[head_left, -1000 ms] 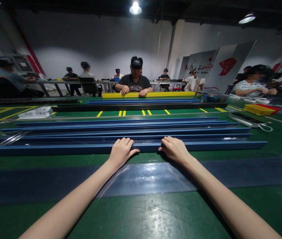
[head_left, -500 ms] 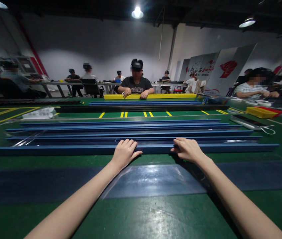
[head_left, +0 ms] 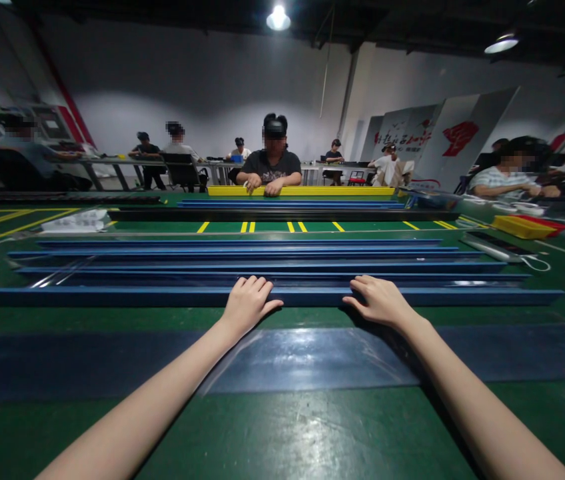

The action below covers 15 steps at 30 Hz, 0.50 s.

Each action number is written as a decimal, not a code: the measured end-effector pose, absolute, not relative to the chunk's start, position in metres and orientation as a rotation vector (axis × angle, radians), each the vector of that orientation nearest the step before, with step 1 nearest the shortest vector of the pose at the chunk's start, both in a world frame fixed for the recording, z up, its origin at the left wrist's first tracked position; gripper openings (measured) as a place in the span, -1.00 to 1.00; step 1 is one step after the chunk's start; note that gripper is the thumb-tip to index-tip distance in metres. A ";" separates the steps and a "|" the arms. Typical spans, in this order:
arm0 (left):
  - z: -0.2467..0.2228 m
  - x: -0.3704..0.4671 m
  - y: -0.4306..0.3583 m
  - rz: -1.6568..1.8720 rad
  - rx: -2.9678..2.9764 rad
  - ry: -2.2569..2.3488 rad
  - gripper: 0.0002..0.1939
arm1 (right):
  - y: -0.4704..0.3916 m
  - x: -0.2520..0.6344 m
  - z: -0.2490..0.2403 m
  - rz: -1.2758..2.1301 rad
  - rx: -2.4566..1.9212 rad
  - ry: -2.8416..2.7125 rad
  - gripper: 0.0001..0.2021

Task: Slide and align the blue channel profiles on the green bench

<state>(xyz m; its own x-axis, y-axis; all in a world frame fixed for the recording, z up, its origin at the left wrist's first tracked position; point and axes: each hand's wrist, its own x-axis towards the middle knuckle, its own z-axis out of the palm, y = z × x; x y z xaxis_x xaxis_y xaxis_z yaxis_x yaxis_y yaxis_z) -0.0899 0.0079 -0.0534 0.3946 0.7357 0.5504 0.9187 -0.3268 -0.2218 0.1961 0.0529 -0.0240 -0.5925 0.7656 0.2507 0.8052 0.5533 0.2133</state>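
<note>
A long blue channel strip lies crosswise on the green table, nearest to me among several like it. My left hand is closed over it left of the middle, fingers across the top edge and thumb along the front face. To the right, my right hand grips the same strip in a similar way; its fingertips are hidden behind the edge. Directly behind it lies a second blue strip, close to my fingers. A clear plastic sheet lies flat on the table under my forearms.
Farther back are more blue strips, a black strip and a yellow strip, with a co-worker behind it. A phone-like device with a white cable and a yellow tray sit at right. White packaging lies at left.
The two nearest blue strips have shifted slightly right. My hands stay on the front one, the right thumb a little straighter. The co-worker's hands have moved slightly left.
</note>
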 end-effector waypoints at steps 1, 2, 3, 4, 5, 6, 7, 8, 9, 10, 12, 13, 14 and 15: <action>-0.053 -0.090 0.008 -0.480 -2.155 -1.413 -0.59 | 0.052 0.194 -0.025 -0.482 -1.322 -2.646 -0.70; -0.053 -0.090 0.008 -0.476 -2.153 -1.413 -0.59 | 0.052 0.191 -0.026 -0.503 -1.290 -2.634 -0.68; -0.053 -0.090 0.008 -0.473 -2.152 -1.412 -0.59 | 0.051 0.187 -0.027 -0.529 -1.254 -2.620 -0.68; -0.053 -0.090 0.008 -0.470 -2.152 -1.412 -0.59 | 0.049 0.184 -0.028 -0.557 -1.219 -2.604 -0.68; -0.053 -0.090 0.008 -0.468 -2.151 -1.413 -0.59 | 0.048 0.180 -0.029 -0.586 -1.187 -2.584 -0.69; -0.053 -0.090 0.008 -0.465 -2.151 -1.413 -0.59 | 0.047 0.176 -0.030 -0.614 -1.162 -2.562 -0.70; -0.053 -0.090 0.008 -0.462 -2.150 -1.414 -0.59 | 0.047 0.173 -0.031 -0.638 -1.143 -2.541 -0.72; -0.053 -0.090 0.008 -0.461 -2.150 -1.415 -0.58 | 0.046 0.171 -0.032 -0.656 -1.131 -2.521 -0.74; -0.053 -0.090 0.008 -0.458 -2.150 -1.417 -0.58 | 0.046 0.170 -0.033 -0.668 -1.124 -2.505 -0.75; -0.053 -0.090 0.008 -0.456 -2.151 -1.417 -0.58 | 0.046 0.169 -0.033 -0.674 -1.119 -2.491 -0.75; -0.053 -0.090 0.008 -0.452 -2.150 -1.418 -0.59 | 0.046 0.169 -0.034 -0.673 -1.116 -2.475 -0.76; -0.053 -0.090 0.008 -0.452 -2.148 -1.419 -0.59 | 0.047 0.170 -0.034 -0.669 -1.114 -2.473 -0.75; -0.053 -0.090 0.008 -0.452 -2.146 -1.418 -0.59 | 0.047 0.170 -0.035 -0.666 -1.112 -2.473 -0.75; -0.053 -0.090 0.008 -0.452 -2.145 -1.418 -0.59 | 0.047 0.170 -0.035 -0.663 -1.110 -2.472 -0.76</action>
